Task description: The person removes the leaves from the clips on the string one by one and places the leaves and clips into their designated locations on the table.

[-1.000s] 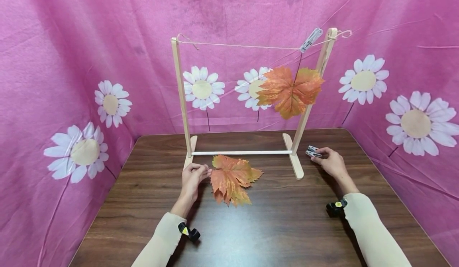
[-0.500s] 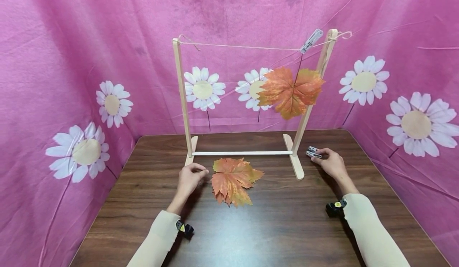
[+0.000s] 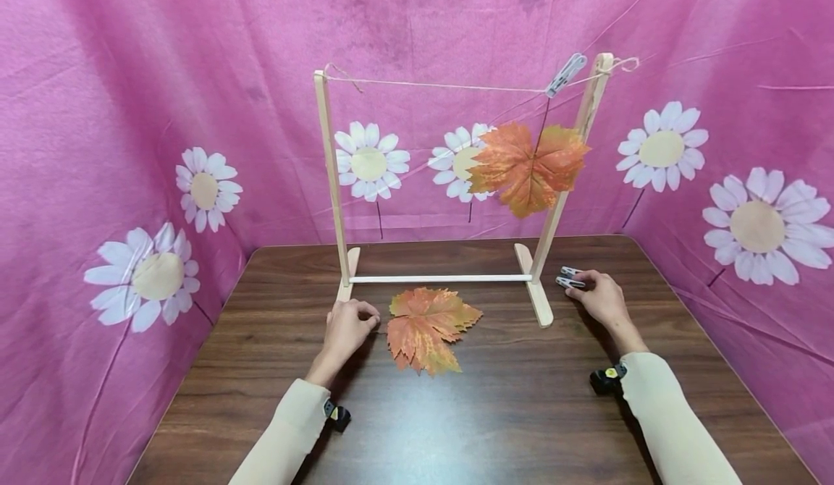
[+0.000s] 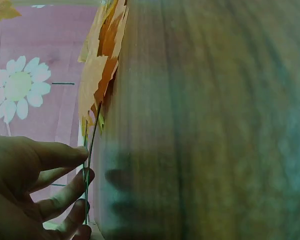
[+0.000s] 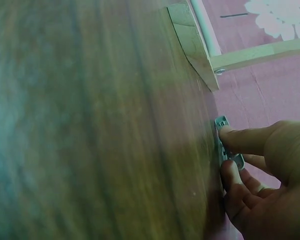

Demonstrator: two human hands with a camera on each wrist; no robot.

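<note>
Orange artificial maple leaves point(image 3: 426, 329) lie overlapped on the table in front of the wooden stand. My left hand point(image 3: 347, 333) is at their left, thumb and fingers bent around the thin dark stems point(image 4: 93, 142) in the left wrist view. At the right, beside the stand's foot, my right hand point(image 3: 602, 298) pinches at two small grey-white clothespins point(image 3: 570, 276) low over the table. In the right wrist view, thumb and fingers sit on the clothespins point(image 5: 222, 121), covering part of them. Another maple leaf point(image 3: 531, 166) hangs by its stem from a clothespin point(image 3: 565, 74) on the string.
The wooden stand point(image 3: 332, 181) has two posts, flat feet and a white lower bar point(image 3: 439, 279). A thin string point(image 3: 449, 85) runs between the post tops. Pink cloth point(image 3: 417, 22) with printed daisies surrounds the brown table point(image 3: 508, 412).
My left hand first drew slightly left from the leaves, then its fingers curled in more by the stems. The lying leaves shifted slightly right. My right hand stays at the clothespins.
</note>
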